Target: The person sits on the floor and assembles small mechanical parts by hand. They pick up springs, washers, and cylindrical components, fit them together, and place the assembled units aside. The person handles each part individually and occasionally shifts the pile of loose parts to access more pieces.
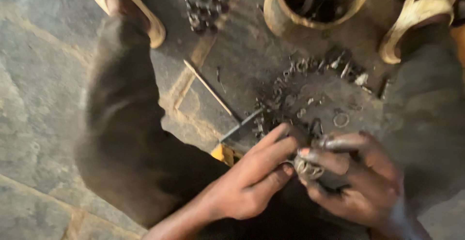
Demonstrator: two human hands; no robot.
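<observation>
Head view: person seen from above, seated low over a stone floor point(43, 75), both knees spread, sandalled feet at the upper corners.
Left hand point(252, 182): fingers extended toward the centre, tips resting against a small round metal part point(308, 168) — grip narrow, pinching the part's near side.
Right hand point(356, 177): greasy fingers curled over the far side of the same part, grip closed around it; a thin dark rod-like piece lies under the upper fingers, too blurred to identify.
Round metal part: held between both hands, above the floor and just in front of the person's lap; ribbed or toothed on its rim, as far as the blur allows.
Loose hardware point(310, 95): washers, rings, bolts and small fittings scattered on the floor just beyond the hands.
Bolt cluster point(206, 7): a separate group standing upright near the left foot.
Container point(317, 3): round, tan-walled, holding dark rings and other parts, at the top of the view.
Thin stick point(208, 87): lies diagonally on the floor, apart from the scatter.
Progress, as judged: one part is in hand and being worked — many pieces lie loose, so most of the sorting or fitting appears undone.
</observation>
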